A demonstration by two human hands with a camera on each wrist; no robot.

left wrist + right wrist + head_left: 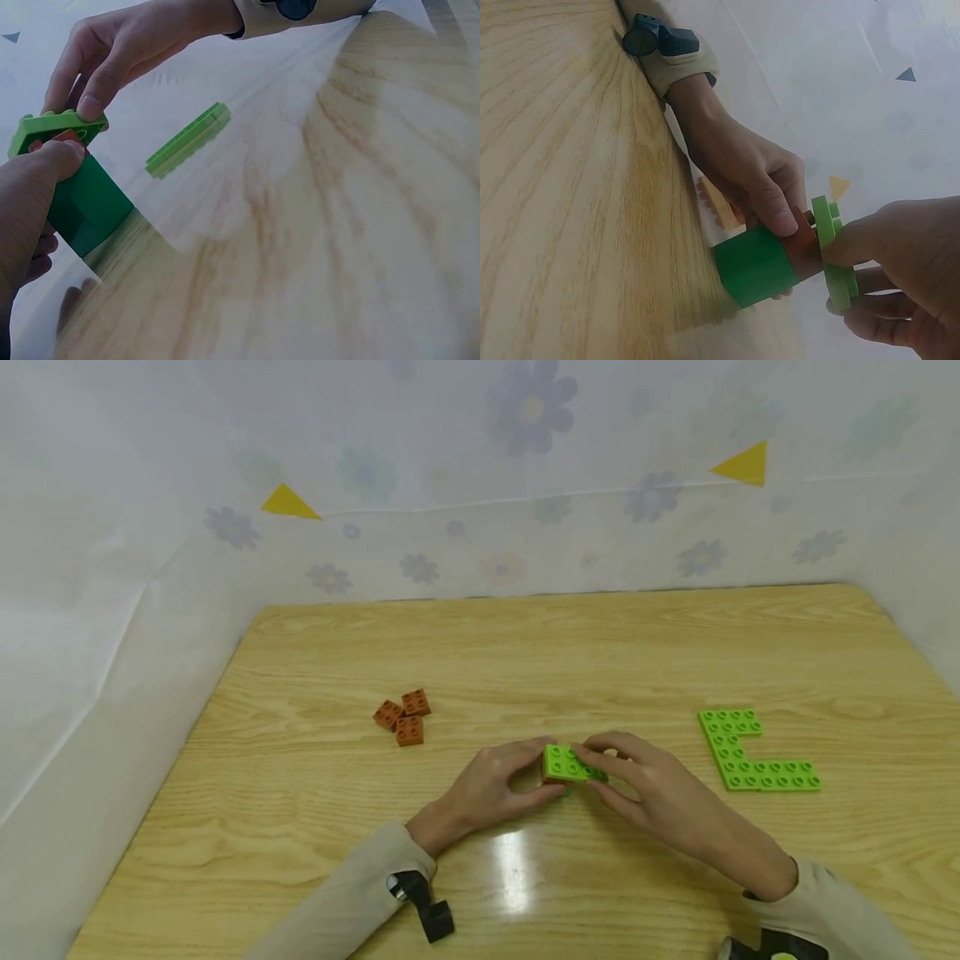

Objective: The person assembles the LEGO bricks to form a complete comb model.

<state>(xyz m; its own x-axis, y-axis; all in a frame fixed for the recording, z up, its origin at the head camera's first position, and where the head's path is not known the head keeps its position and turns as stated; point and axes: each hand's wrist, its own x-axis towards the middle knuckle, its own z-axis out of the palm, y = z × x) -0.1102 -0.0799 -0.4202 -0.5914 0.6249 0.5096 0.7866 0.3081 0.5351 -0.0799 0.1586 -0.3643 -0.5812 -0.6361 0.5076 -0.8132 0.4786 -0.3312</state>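
A dark green block [756, 266] stands on the table with a reddish-brown brick [802, 253] on top of it. My left hand [495, 785] grips the brown brick from the left, thumb along its side. Between the thumb and fingers of my right hand [663, 793] is a lime green studded plate [562, 762], pinched right at the top of the brown brick. In the left wrist view the plate sits tilted over that brick, and in the right wrist view a narrow gap shows at one edge. From the head view, the plate mostly hides the stack below.
Three small brown bricks [410, 732] lie close together to the left of my hands. On the right, lime green studded plates [731, 760] form an angular C-like shape flat on the wooden table [315, 652]. A flower-patterned white sheet [450, 552] hangs behind the table.
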